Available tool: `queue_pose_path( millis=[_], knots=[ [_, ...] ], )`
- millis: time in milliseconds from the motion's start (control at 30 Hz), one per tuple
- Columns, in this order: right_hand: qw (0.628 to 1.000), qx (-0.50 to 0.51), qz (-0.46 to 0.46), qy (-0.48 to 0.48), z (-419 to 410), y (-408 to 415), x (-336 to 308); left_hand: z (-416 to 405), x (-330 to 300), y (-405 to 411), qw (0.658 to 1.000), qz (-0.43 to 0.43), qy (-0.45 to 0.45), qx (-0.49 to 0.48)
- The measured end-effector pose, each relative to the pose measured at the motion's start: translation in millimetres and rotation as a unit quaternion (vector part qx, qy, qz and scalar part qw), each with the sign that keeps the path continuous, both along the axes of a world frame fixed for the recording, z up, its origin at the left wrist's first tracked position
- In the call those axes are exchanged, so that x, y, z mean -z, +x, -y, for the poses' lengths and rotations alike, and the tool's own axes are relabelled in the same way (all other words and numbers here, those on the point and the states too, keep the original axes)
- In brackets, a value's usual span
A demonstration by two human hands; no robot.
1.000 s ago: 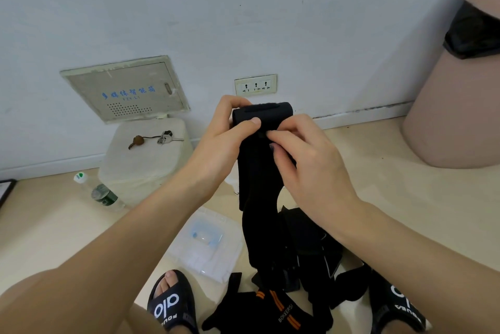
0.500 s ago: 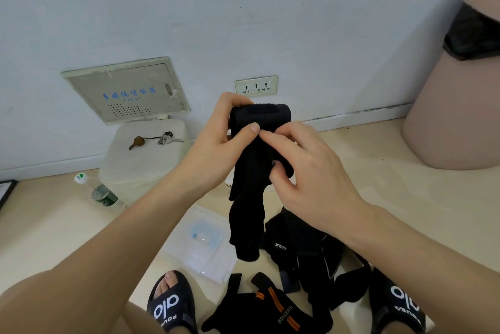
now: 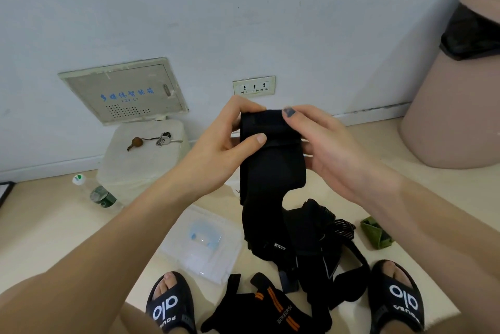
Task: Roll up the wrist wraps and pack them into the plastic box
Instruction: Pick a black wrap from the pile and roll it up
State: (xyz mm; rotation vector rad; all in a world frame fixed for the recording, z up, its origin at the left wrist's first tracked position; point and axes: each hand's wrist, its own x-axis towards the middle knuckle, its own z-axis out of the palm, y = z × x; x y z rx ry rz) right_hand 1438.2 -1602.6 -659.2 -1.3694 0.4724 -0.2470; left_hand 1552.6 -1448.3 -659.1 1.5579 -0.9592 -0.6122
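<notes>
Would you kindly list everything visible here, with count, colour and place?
held wrap: 1, black, in both hands
loose wraps: several, black, some orange-striped, floor
box: 1, clear, floor left of wraps
bottle: 1, clear, green label, floor left
keys: 1 bunch, on white block
socket: 1, cream, wall
panel: 1, cream, wall
bin: 1, pink, right
green cloth: 1, floor right
slippers: 2, black, on feet
left hand: grips wrap
right hand: grips wrap

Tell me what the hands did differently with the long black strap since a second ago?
The right hand left the front of the long black fabric wrist wrap and now holds its right edge, thumb on top. The left hand stays pinching the top. The hanging tail now dangles lower again. The clear plastic box and the pile of black wraps on the floor stayed put.
</notes>
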Motion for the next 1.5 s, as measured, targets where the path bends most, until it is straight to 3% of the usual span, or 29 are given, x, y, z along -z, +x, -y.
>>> queue_pose_path(
  millis=[300, 500, 633, 833, 933, 1233, 1400, 1500],
  knots=[
    [0.996, 0.043, 0.071, -0.026, -1, 1, 6, 5, 7, -2, 0.997, -0.064, 0.025, -0.026],
    [0.993, 0.044, 0.077, -0.077, 0, 0, 10, 13, 3, -8, 0.978, -0.197, 0.023, -0.069],
    [0.988, 0.029, 0.077, -0.130, 0, -3, 8, 10, -1, -5, 0.981, -0.189, 0.011, -0.052],
    [0.997, -0.008, 0.022, -0.079, 6, -1, 8, 7, -1, -1, 0.987, -0.161, -0.002, -0.025],
    [0.995, 0.002, 0.017, -0.101, 4, 1, 8, 8, -1, -3, 0.989, -0.146, -0.007, -0.031],
    [0.987, 0.020, 0.054, -0.151, -1, -4, 7, 13, 6, -6, 0.979, -0.194, 0.024, -0.067],
    [0.992, -0.017, 0.021, -0.123, 0, 0, 5, 10, 3, -4, 0.984, -0.167, 0.008, -0.067],
    [0.995, 0.081, 0.007, -0.054, 14, 6, -7, 7, 0, 2, 0.985, -0.142, -0.001, -0.094]
  ],
)
